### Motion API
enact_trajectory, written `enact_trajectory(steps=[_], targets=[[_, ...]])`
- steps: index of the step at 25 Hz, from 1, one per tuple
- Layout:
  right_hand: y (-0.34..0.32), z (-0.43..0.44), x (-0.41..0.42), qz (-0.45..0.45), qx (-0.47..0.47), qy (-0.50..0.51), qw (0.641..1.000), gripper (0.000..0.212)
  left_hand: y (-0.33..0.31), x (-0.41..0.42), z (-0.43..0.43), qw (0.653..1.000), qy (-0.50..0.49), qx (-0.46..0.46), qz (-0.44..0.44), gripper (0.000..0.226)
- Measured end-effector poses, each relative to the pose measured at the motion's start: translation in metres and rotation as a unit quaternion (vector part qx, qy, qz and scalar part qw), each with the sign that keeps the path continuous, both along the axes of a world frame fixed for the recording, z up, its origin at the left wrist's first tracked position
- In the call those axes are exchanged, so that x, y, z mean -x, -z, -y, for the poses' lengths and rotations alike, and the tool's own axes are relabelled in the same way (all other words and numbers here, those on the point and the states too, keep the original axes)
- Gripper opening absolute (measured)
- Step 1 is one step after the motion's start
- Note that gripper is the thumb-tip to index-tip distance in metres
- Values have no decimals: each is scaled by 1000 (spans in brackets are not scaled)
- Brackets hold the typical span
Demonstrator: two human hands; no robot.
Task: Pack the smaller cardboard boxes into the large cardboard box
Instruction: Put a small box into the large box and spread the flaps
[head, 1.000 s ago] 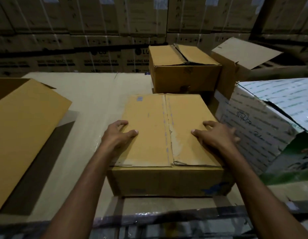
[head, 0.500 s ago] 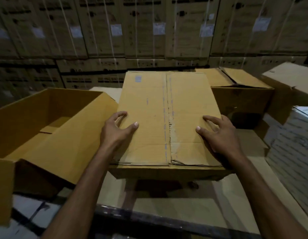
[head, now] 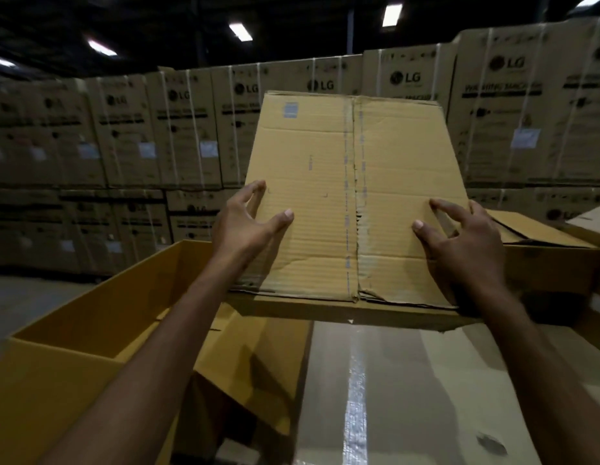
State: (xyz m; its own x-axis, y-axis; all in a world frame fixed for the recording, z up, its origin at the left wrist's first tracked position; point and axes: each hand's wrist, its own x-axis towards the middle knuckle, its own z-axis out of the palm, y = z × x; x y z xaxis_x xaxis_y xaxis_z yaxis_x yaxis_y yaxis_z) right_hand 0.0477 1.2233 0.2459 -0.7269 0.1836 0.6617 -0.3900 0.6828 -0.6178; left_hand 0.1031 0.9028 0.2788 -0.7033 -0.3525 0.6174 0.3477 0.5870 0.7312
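Both arms reach forward from the bottom of the view, bare to the elbow. The left hand grips the left edge of the small box: its thumb lies flat on the top face and its fingers curl round the side, out of sight. The right hand grips the opposite edge, with thumb and forefinger spread on the top face and the other fingers bent over the right side.

The small box hangs in the air between the two hands, its closed top tilted toward the camera and its far edge higher than the near one. The seam between its two top flaps runs down the middle, with torn tape residue along it.

Below and to the left of the held box stands the large box, open at the top, one flap hanging over its near right side. The near left corner of the small box sits above the large box's right side.

Under the right arm lies the desk, pale, with a strip of shiny tape. Behind the right hand rests another box with folded flaps. Stacked cartons marked LG fill the background under ceiling lights.
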Motion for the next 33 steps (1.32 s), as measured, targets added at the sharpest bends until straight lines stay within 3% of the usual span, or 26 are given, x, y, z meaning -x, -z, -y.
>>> enact_trajectory(steps=[7, 13, 22, 26, 33], targets=[[-44, 112, 10, -41, 22, -43, 998, 55, -45, -7, 112, 997, -43, 22, -55, 73], [-34, 222, 57, -58, 36, -77, 995, 54, -30, 19, 209, 992, -95, 37, -77, 69], [-22, 383, 110, 35, 37, -126, 991, 60, -35, 65, 361, 980, -190, 26, 54, 71], [-2, 431, 116, 105, 16, -115, 988, 63, -22, 84, 411, 975, -185, 47, 114, 72], [66, 473, 103, 232, -24, -18, 972, 70, 64, 113, 465, 961, -106, 88, 239, 72]])
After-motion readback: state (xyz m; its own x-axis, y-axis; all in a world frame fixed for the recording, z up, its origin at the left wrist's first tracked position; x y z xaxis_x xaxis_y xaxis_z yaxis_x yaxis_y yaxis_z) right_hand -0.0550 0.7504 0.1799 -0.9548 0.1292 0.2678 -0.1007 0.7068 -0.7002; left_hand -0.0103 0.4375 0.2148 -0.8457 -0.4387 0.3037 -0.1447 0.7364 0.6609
